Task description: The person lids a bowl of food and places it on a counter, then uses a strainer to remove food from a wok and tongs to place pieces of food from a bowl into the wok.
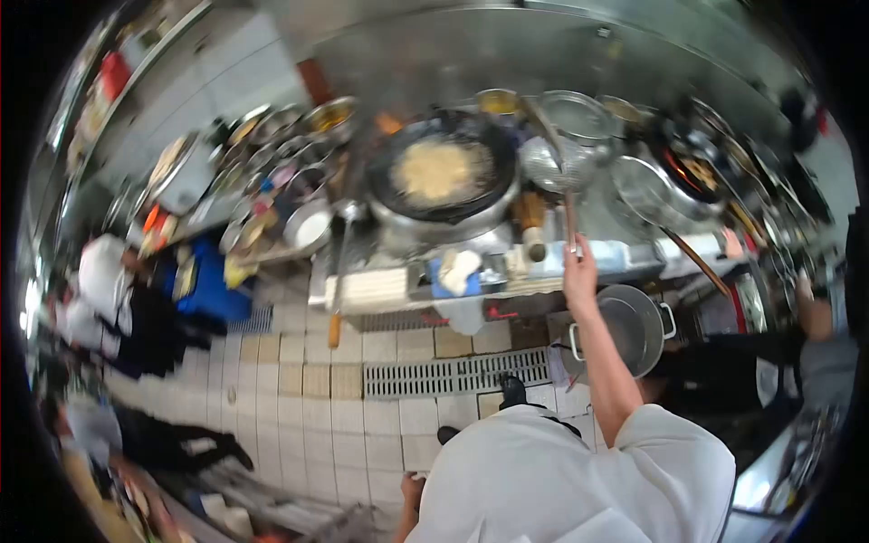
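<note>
shirt point(543, 471): nearest
right grip point(579, 258): pinching skimmer handle point(570, 213)
left grip point(413, 490): can't tell
step: skimmer point(541, 172) near wok point(385, 185); lifting needs firmness

Pale floor tiles point(301, 443) surround a slotted drain point(425, 379), with a steel wall point(416, 54) beyond.

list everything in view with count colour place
large wok: one, black, centre
food: one batch, pale yellow, in wok
perforated ladle: one, silver, right of wok
long ladle: one, silver, left of wok
deep pot: one, grey, below counter
bin: one, blue, floor left
bowls: many, mixed colours, left counter
drain grates: at least two, grey, floor
co-workers: at least three, white or grey, edges
left hand: one, bare, bottom, grip unclear
right hand: one, bare, on ladle handle
</note>
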Tool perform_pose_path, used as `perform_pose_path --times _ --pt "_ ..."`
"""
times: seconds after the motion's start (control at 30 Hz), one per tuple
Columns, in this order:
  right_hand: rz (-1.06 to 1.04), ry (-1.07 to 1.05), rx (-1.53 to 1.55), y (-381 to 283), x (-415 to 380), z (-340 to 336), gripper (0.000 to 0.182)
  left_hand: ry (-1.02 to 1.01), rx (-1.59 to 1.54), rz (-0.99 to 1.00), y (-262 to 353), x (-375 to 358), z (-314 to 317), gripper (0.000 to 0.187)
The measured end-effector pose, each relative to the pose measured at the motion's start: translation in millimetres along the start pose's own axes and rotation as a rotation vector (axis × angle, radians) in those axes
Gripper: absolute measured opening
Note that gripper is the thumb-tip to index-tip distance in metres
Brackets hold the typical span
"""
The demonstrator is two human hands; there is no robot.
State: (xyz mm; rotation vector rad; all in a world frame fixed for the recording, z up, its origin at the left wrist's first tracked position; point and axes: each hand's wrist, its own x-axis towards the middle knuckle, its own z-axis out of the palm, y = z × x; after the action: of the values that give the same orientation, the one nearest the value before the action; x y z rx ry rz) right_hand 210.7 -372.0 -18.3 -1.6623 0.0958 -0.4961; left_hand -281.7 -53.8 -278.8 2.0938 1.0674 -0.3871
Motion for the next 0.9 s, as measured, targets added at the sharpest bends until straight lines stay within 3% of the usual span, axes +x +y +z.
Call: perform_pose_path --times 0.03,0.07,0.1,0.13,0.23,0.27,0.37,0.43,0.53,0.6,0.63,0.67,0.7,0.73,0.83,0.87,0.9 --pt "-0.001 0.035 -0.110 20 -6 -15 0.041 -0.024 0.044 0.034 -3 5 6 0.038" --pt "-0.200 0.136 -0.257 49 -3 -13 0.040 -0.050 0.092 0.062 -7 10 6 0.037" --pt "-0.164 0.113 -0.317 46 -6 -15 0.040 -0.083 0.148 0.098 -10 17 7 0.036" --pt "0.302 -0.091 -0.368 -16 -11 -24 0.040 -0.110 0.205 0.134 -9 25 6 0.035" --pt "0.065 -0.009 -0.482 83 6 -6 0.039 -0.190 0.395 0.270 10 54 -1 0.033" --pt "0.192 -0.051 -0.583 55 2 -11 0.038 -0.217 0.463 0.325 17 66 -5 0.032" --pt "0.303 -0.136 -0.600 64 -6 -25 0.034 -0.278 0.651 0.496 45 99 -21 0.030" --pt "0.163 -0.049 -0.565 56 -42 -46 0.026 -0.310 0.754 0.613 61 123 -28 0.028" --pt "0.144 0.135 -0.553 72 -123 -85 0.032 -0.349 0.896 0.805 77 161 -34 0.026" --pt "0.399 0.135 -0.611 84 -204 -126 0.031 -0.379 0.988 0.934 85 186 -38 0.025" --pt "0.413 0.045 -0.712 98 -251 -154 0.030 -0.393 1.038 1.003 88 200 -37 0.024" --pt "0.628 -0.006 -0.769 112 -304 -179 0.029 -0.408 1.101 1.074 89 212 -38 0.024" --pt "0.636 -0.092 -0.964 124 -365 -202 0.028 -0.421 1.158 1.144 92 222 -36 0.023" --pt "0.824 0.146 -0.900 139 -428 -219 0.028 -0.444 1.216 1.215 91 229 -35 0.023" --pt "1.240 0.213 -1.008 108 -596 -264 0.025 -0.549 1.551 1.442 83 246 -28 0.022" --pt "1.325 0.131 -1.041 113 -653 -274 0.022 -0.308 1.120 1.595 82 246 -30 0.025" --pt "1.555 0.167 -0.926 64 -663 -273 0.020 -0.307 1.120 1.613 86 247 -28 0.025"
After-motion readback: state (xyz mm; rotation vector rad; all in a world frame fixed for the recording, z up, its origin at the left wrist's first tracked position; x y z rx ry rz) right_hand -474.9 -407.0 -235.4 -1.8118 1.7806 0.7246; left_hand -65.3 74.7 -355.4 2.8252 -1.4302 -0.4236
